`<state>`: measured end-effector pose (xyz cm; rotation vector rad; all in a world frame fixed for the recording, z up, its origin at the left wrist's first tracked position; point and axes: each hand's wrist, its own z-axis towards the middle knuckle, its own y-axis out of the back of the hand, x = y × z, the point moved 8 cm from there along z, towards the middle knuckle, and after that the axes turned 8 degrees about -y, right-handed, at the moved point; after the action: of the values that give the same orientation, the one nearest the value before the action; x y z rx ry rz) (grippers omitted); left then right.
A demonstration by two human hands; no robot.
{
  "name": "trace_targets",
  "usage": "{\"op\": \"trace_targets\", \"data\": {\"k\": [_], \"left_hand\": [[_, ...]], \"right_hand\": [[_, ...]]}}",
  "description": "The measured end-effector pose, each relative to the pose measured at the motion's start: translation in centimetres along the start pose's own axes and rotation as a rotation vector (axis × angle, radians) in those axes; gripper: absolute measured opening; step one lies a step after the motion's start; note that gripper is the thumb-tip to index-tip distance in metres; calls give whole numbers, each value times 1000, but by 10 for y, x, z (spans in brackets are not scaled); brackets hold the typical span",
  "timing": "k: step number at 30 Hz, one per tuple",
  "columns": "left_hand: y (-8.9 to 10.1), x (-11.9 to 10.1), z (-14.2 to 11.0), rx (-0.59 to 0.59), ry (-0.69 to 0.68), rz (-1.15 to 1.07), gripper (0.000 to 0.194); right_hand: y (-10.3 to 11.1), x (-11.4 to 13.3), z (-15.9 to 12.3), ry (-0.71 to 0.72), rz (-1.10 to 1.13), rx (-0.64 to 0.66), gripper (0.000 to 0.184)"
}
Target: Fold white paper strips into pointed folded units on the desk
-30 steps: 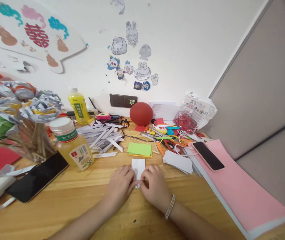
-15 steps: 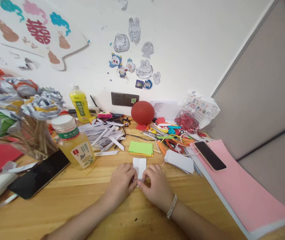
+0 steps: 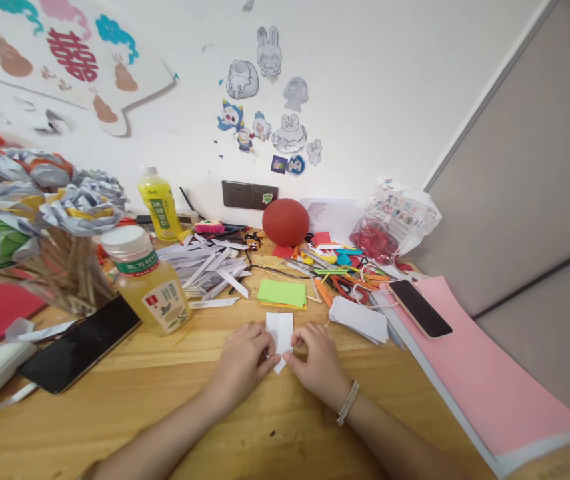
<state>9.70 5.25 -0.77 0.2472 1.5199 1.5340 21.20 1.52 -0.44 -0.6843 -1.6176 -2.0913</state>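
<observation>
A small white piece of paper (image 3: 279, 331) lies on the wooden table with a lengthwise crease and a pointed near end. My left hand (image 3: 247, 357) pinches its left edge close to the point, thumb and curled fingers together. On the opposite side, my right hand (image 3: 315, 363) has its thumb and forefinger at the paper's right edge, near the folded tip. Just beyond the paper sits a stack of green paper slips (image 3: 281, 293), with yellow showing underneath. A stack of white paper slips (image 3: 359, 319) rests to the right of my right hand.
A juice bottle (image 3: 149, 287) and a black phone (image 3: 79, 347) stand and lie left. Behind are white paper strips (image 3: 209, 267), a red balloon (image 3: 285, 222) and scissors (image 3: 355, 290) among scraps. Pink paper (image 3: 485, 367) bearing another phone (image 3: 419, 308) lies right.
My fingers have spread slightly apart from the paper's near end, so its folded point shows more. Both hands remain at the paper's edges. The view has shifted a little.
</observation>
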Motion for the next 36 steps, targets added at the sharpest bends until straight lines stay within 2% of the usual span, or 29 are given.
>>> {"op": "trace_targets", "data": {"k": [9,13,18,22,26,31,36], "left_hand": [[2,-4,0,16,11,24,10],[4,-3,-1,-9,18,1,9],[6,8,-3,-59,28,19,11],[17,22,-6,-161,40,77,13],[25,20,-8,-198,-145,123,32],[28,6,-13,-148,-352,233,26],[25,-13,-21,-96,-533,312,25]], "right_hand": [[-1,-4,0,-17,7,-38,12],[2,1,-3,-13,-18,-34,32],[0,2,-4,-2,-38,-8,35],[-3,0,-3,-7,-47,4,39],[-3,-2,1,31,-14,66,40],[1,-10,10,96,76,199,41],[10,-20,17,39,222,216,43]]}}
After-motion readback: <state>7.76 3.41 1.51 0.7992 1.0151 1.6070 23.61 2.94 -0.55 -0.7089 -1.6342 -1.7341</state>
